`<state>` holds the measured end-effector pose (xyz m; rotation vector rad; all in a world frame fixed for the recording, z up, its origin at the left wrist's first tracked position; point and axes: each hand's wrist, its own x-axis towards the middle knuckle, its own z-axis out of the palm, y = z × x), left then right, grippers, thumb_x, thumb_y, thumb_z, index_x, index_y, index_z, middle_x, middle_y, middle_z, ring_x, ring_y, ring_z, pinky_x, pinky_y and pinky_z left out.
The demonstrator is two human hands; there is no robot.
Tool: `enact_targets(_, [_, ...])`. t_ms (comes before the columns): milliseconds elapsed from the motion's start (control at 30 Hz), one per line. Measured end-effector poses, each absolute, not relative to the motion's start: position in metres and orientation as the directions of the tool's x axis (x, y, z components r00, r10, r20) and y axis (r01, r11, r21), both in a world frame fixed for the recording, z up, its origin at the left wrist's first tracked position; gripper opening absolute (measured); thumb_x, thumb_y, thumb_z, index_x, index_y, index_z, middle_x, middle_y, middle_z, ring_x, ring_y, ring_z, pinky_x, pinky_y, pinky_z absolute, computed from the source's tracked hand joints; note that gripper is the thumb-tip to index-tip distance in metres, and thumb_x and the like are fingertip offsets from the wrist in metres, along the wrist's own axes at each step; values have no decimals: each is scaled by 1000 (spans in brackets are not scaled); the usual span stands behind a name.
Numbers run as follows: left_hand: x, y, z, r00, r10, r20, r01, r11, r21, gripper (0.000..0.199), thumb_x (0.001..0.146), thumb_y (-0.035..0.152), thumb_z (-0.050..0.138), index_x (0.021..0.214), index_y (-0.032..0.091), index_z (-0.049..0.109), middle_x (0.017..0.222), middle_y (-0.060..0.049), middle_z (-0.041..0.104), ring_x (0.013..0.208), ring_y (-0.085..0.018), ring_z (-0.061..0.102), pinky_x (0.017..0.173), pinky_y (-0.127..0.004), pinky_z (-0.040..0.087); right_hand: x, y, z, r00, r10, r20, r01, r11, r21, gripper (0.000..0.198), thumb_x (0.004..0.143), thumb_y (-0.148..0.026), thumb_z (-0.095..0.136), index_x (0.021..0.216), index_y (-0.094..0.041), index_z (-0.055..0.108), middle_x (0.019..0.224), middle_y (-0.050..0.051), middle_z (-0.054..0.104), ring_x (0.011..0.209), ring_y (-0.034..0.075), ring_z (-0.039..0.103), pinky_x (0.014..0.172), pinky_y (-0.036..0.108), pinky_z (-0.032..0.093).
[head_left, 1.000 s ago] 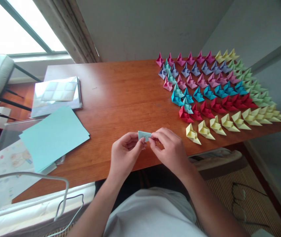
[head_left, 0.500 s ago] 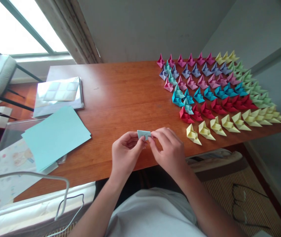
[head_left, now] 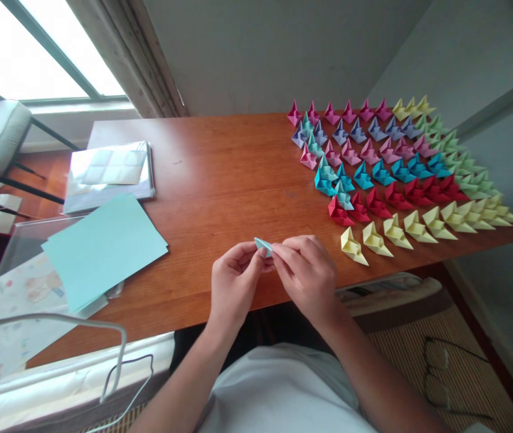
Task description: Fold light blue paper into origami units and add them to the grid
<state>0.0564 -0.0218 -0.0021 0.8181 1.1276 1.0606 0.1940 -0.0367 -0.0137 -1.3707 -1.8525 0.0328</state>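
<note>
A small light-blue piece of folded paper is pinched between my two hands, above the near part of the wooden table. My left hand grips its left side, thumb on the near face. On its right corner, the thumb and fingertips of my right hand are closed. The fingers cover its lower part. To the right stand rows of folded paper boats, among them yellow ones, red ones, blue ones and pink ones.
Light-blue paper sheets lie at the table's left, over a printed sheet. Behind them is a plastic-wrapped pack. A white metal tube crosses the lower left. Eyeglasses rest on a woven seat at the lower right.
The folded paper has turned from a flat rectangle facing me to a narrower, pointed shape tilted down to the right. Both hands stay close together, with the left shifted slightly right.
</note>
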Motion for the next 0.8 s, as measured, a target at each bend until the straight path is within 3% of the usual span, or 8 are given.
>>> enact_targets(267, [57, -21, 0, 116, 933, -341, -320, 360, 876, 21, 77, 32, 82, 85, 14, 75, 80, -4, 76, 67, -13, 69, 68, -23, 58, 198, -39, -15, -109, 774, 624, 716, 497, -490, 45, 90, -8, 63, 128, -32, 63, 99, 6, 68, 91, 21, 62, 80, 37, 55])
enact_targets(500, [51, -23, 5, 201, 922, -330, -329, 381, 864, 26, 80, 36, 79, 96, 15, 76, 94, -7, 78, 81, -17, 72, 78, -27, 59, 203, -42, -12, -152, 786, 599, 684, 522, -510, 50, 89, -7, 62, 133, -32, 61, 103, 8, 68, 95, 23, 61, 81, 40, 55])
enact_targets(600, [49, -22, 6, 188, 930, -316, -252, 356, 900, 30, 75, 34, 84, 95, 14, 76, 94, -8, 78, 80, -18, 71, 79, -27, 59, 203, -43, -6, -120, 833, 540, 637, 482, -602, 43, 90, -10, 61, 126, -32, 66, 102, 7, 67, 93, 22, 61, 78, 39, 55])
enact_targets(800, [45, -22, 6, 216, 929, -301, -222, 347, 911, 28, 81, 34, 79, 100, 14, 75, 91, -9, 78, 78, -17, 70, 76, -27, 58, 204, -41, 6, 46, 954, 296, 397, 254, -882, 20, 94, -18, 56, 102, -26, 73, 94, 4, 68, 90, 19, 66, 80, 35, 55])
